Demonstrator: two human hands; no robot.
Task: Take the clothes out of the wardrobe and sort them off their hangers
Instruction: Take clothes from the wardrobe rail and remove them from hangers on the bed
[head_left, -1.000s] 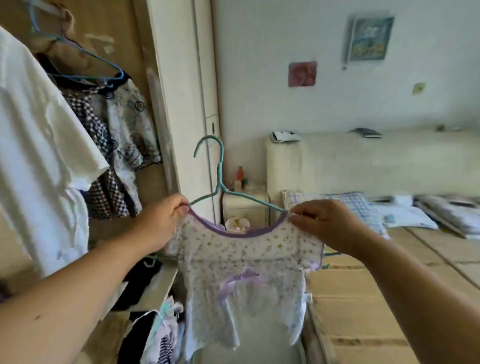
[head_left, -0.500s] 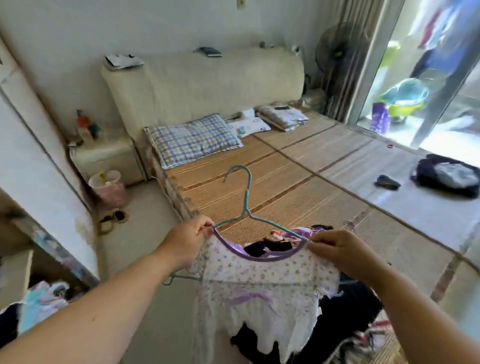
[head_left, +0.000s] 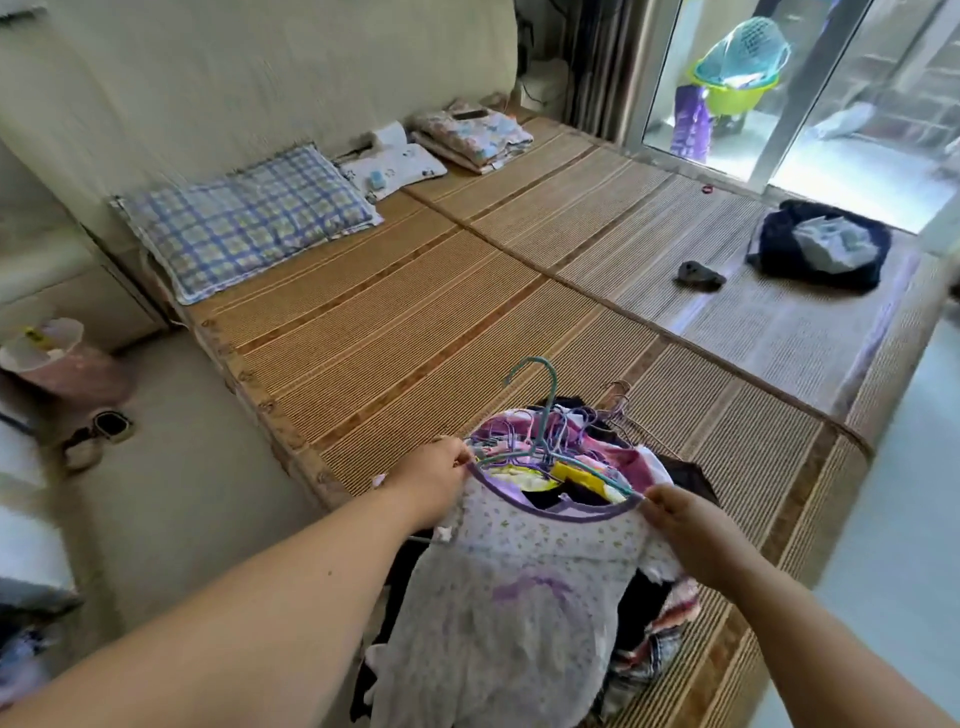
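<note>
A small white flowered top (head_left: 519, 582) with a purple neckline hangs on a teal hanger (head_left: 540, 410). My left hand (head_left: 431, 483) pinches its left shoulder and my right hand (head_left: 691, 530) pinches its right shoulder. I hold it spread over a pile of clothes on hangers (head_left: 587, 457) that lies on the near corner of the bed's bamboo mat (head_left: 415, 332). The top hides much of the pile. The wardrobe is out of view.
A checked pillow (head_left: 244, 218) and folded bedding (head_left: 467, 132) lie by the headboard. A dark bundle (head_left: 821, 249) and a small dark item (head_left: 698, 275) sit at the far right. A bin (head_left: 62, 364) and sandals (head_left: 98, 431) stand on the floor at left.
I have turned from the wardrobe to the bed, carrying the flowered top on its hanger. It now hangs low over the clothes pile, with both hands still on its shoulders.
</note>
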